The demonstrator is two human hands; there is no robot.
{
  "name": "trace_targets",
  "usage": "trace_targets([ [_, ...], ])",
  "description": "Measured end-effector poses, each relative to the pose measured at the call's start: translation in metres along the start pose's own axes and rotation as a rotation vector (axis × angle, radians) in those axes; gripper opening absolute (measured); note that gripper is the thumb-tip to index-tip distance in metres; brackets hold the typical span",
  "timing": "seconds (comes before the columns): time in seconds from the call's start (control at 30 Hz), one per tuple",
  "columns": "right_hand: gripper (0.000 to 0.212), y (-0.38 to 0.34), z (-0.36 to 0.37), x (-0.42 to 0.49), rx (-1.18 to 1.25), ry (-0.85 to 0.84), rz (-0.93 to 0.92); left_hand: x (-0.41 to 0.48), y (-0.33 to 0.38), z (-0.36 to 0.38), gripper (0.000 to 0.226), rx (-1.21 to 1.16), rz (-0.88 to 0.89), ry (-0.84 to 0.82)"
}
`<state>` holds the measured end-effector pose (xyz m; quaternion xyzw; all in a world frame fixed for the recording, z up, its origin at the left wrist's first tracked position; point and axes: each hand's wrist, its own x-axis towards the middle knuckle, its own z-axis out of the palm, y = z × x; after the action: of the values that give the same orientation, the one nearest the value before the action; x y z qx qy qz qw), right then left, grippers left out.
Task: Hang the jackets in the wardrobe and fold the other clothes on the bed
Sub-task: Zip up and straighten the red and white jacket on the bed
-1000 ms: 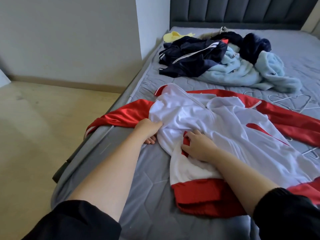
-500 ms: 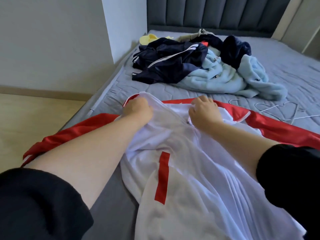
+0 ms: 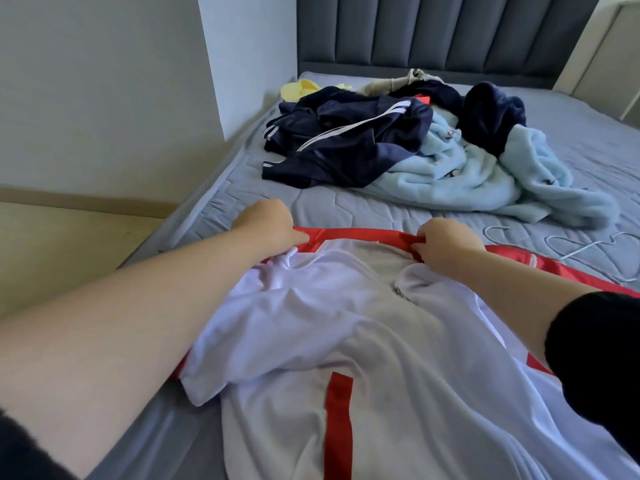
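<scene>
A white and red jacket [image 3: 346,341] lies spread front-up on the grey bed [image 3: 346,209], its zip partly undone. My left hand [image 3: 266,225] grips the jacket's red collar edge at the left shoulder. My right hand [image 3: 446,242] pinches the red collar edge at the right shoulder. Beyond lies a heap of clothes: a navy jacket with white stripes [image 3: 346,143], a pale blue fleece garment [image 3: 485,174], a dark blue garment [image 3: 491,112] and a yellow item [image 3: 298,89]. White wire hangers [image 3: 568,245] lie on the bed to the right.
The dark padded headboard [image 3: 450,29] stands at the far end. A white wall corner [image 3: 242,64] adjoins the bed's left side, with wooden floor [image 3: 69,244] to the left. A pale cabinet [image 3: 616,57] shows at the far right.
Both hands moved up from the jacket's lower front to its collar and shoulders. The view came closer over the jacket, and the collar is now pulled open.
</scene>
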<state>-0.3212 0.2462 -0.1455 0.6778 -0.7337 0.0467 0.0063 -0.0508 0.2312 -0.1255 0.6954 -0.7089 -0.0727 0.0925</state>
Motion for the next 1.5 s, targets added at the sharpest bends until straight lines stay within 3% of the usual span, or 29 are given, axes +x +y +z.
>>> trace_targets([
  [0.03, 0.018, 0.000, 0.000, -0.001, -0.027, 0.059, -0.024, -0.003, -0.001, 0.002, 0.031, 0.044, 0.005, -0.016],
  [0.13, 0.020, 0.000, -0.004, -0.001, -0.134, 0.157, -0.033, -0.005, -0.006, 0.009, 0.051, 0.027, -0.090, -0.069],
  [0.2, 0.024, 0.001, -0.006, -0.001, -0.180, 0.172, 0.009, -0.003, -0.010, 0.011, 0.039, -0.058, -0.176, -0.128],
  [0.33, 0.020, -0.002, -0.019, 0.003, 0.071, 0.189, 0.141, 0.002, -0.006, 0.002, 0.026, 0.008, -0.247, -0.061],
  [0.43, 0.011, -0.005, -0.047, 0.015, 0.347, 0.317, 0.173, 0.017, 0.008, -0.018, 0.009, -0.391, -0.263, 0.116],
  [0.53, 0.022, -0.006, -0.090, 0.042, 0.420, 0.538, 0.181, 0.047, 0.027, -0.053, 0.013, -0.764, -0.230, 0.280],
  [0.6, 0.029, -0.007, -0.115, 0.059, 0.486, 0.588, 0.128, 0.057, 0.044, -0.074, 0.025, -0.858, -0.204, 0.354],
  [0.7, 0.063, -0.008, -0.115, 0.063, 0.593, 0.334, 0.026, 0.049, 0.065, -0.068, 0.076, -1.081, 0.020, 0.103],
  [0.77, 0.071, -0.007, -0.091, 0.049, 0.591, 0.227, 0.023, 0.031, 0.066, -0.041, 0.092, -0.926, 0.082, -0.055],
  [0.87, 0.065, -0.005, -0.047, 0.012, 0.509, 0.264, -0.021, -0.005, 0.058, 0.012, 0.085, -0.485, 0.173, -0.090],
  [1.03, 0.054, -0.021, 0.009, -0.064, 0.499, 0.151, -0.003, -0.073, 0.056, 0.065, 0.064, -0.165, 0.252, -0.066],
  [1.13, 0.048, -0.032, 0.028, -0.114, 0.498, -0.065, -0.073, -0.117, 0.050, 0.069, 0.055, -0.146, 0.281, -0.071],
  [1.23, 0.041, -0.034, 0.039, -0.160, 0.336, -0.205, -0.128, -0.163, 0.033, 0.069, 0.054, -0.270, 0.290, -0.154],
  [1.33, 0.035, -0.039, 0.025, -0.197, 0.336, -0.268, -0.087, -0.207, 0.020, 0.064, 0.049, -0.512, 0.212, -0.035],
  [1.43, 0.035, -0.049, -0.002, -0.226, 0.305, -0.385, -0.074, -0.245, 0.010, 0.059, 0.042, -0.687, -0.088, 0.287],
  [1.5, 0.051, -0.054, -0.022, -0.241, 0.298, -0.402, -0.114, -0.261, 0.002, 0.055, 0.035, -0.715, -0.281, 0.313],
])
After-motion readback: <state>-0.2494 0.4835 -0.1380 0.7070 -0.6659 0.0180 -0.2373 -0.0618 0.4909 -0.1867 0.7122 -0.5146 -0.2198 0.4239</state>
